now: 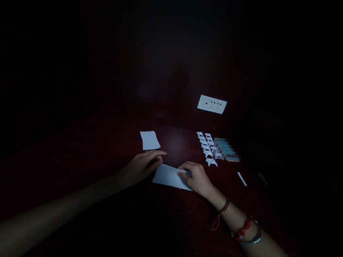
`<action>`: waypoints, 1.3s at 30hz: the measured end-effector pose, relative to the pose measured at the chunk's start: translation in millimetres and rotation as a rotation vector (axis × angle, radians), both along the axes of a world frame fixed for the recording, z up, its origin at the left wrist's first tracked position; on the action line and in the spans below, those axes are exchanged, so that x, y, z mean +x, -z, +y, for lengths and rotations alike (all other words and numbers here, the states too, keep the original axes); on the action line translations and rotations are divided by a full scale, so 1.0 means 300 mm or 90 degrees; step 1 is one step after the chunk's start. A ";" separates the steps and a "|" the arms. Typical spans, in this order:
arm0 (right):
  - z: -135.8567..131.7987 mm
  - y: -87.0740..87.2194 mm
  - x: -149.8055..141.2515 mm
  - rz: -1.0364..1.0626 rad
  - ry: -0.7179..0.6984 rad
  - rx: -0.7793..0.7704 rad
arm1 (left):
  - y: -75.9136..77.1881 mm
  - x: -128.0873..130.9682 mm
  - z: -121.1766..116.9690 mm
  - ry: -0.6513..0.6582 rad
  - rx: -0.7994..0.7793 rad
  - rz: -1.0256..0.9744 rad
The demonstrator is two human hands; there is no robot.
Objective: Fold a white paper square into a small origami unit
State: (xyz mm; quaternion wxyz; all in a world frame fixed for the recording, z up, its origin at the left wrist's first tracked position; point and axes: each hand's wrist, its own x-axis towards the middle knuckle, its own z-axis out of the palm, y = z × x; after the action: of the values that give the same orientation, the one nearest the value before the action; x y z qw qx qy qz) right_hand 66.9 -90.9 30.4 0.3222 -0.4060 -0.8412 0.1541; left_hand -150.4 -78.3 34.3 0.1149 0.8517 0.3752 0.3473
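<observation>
A white sheet of paper, longer than it is tall, lies on the dark red table in front of me. My right hand is on its right part, thumb on the paper and fingers curled near the top edge. At the upper left corner is my left hand, index finger stretched out and thumb apart from it; whether it touches the paper is unclear. Just beyond the left hand sits a small stack of white paper. Several small folded white paper pieces stand in rows to the right.
Beside the folded pieces lies a flat object with a blurred-out, greenish surface, perhaps a phone. A narrow white paper strip and a dimmer strip are farther right. A white socket panel is on the back wall. The surroundings are very dark.
</observation>
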 end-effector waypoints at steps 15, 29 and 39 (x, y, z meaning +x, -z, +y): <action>-0.035 -0.040 -0.041 0.043 0.023 0.091 | -0.012 0.048 -0.018 0.033 -0.068 -0.081; 0.044 0.043 0.034 -0.013 0.097 0.043 | 0.112 0.024 -0.017 0.120 0.102 0.245; 0.014 0.012 0.042 -0.050 -0.089 0.036 | 0.107 0.013 -0.016 0.065 0.132 0.304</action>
State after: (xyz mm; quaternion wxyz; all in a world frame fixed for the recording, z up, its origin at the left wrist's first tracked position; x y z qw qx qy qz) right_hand 79.4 -86.6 26.9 0.2884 -0.3425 -0.8837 0.1364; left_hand -146.6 -83.0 2.1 -0.0475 0.9345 0.3106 0.1673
